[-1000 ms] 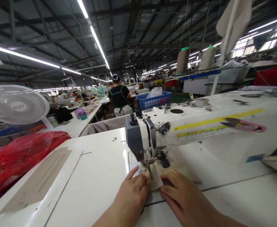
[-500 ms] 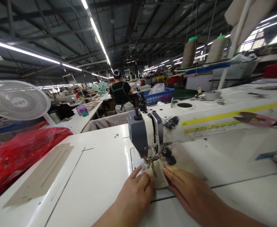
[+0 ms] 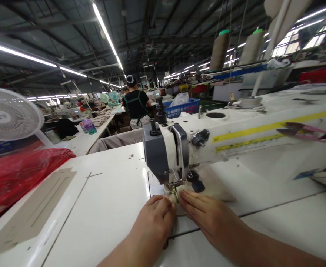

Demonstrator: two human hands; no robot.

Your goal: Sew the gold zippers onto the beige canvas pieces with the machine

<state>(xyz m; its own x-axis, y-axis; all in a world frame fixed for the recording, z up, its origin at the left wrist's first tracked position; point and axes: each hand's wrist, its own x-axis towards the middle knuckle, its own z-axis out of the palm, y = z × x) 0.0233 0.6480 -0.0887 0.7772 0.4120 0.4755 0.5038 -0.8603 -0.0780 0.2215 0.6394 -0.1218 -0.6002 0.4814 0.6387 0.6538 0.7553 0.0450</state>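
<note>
A white and grey sewing machine (image 3: 157, 155) stands on the white table, its presser foot and needle area low at the centre. Beige fabric (image 3: 210, 181) lies under the machine arm and reaches to the foot. My left hand (image 3: 157, 218) is just left of the foot, its fingers bent together on the fabric's edge. To the right of the foot, my right hand (image 3: 207, 211) presses the fabric with its fingers close together and stretched forward. The fabric between the hands is mostly hidden by the fingers.
A beige card template (image 3: 37, 204) and a red plastic bag (image 3: 21, 174) lie at the left, near a white fan (image 3: 7, 115). Pink-handled snips (image 3: 307, 131) rest against the machine arm. Beyond are a blue basket (image 3: 182, 107) and a seated person (image 3: 136, 102).
My right hand has moved left, closer to the presser foot and my left hand. Less fabric shows between them. The whole view has shifted slightly.
</note>
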